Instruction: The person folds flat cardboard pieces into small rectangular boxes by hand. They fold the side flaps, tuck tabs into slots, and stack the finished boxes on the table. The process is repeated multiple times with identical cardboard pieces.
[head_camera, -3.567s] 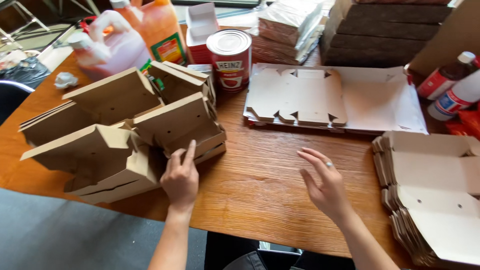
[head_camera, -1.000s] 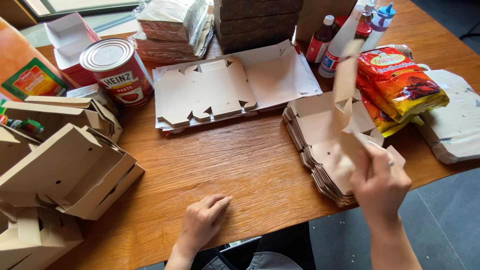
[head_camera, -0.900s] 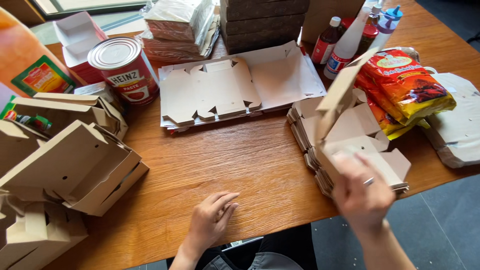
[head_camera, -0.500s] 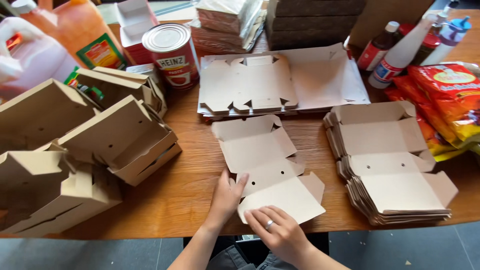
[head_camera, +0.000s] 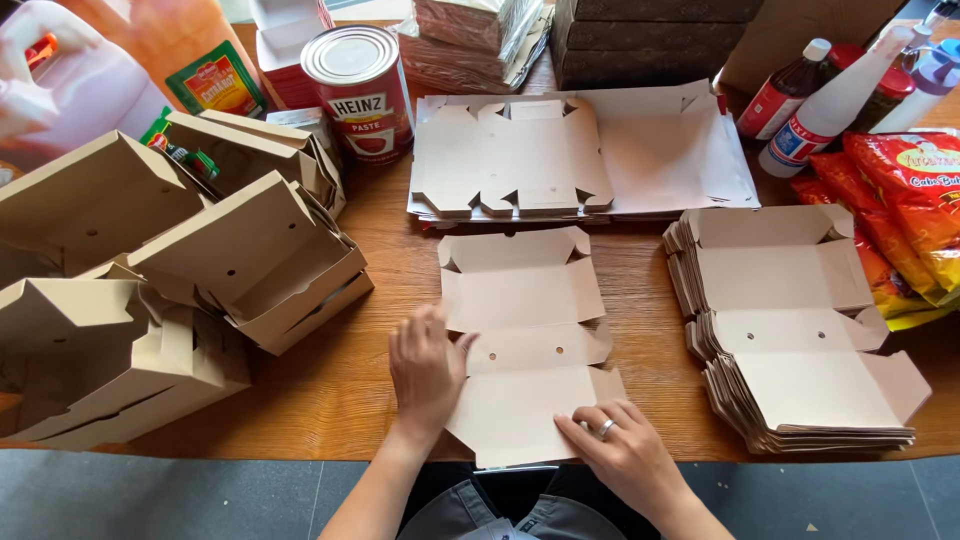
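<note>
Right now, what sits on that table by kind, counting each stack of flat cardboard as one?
Flat box blank under the left hand and right hand: 1
Stacks of flat blanks: 2
Large tin can: 1
Sauce bottles: 2
Total: 6

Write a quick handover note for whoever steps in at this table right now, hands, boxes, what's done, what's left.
Left hand: flat on the left edge of the unfolded box blank, holding nothing.
Right hand: fingers pressing the blank's near right corner; ring on one finger.
The blank lies flat on the wooden table, no side raised.
Done: folded boxes piled at left.
Left: this blank, the stack of flat blanks at right, and another flat stack behind.
</note>
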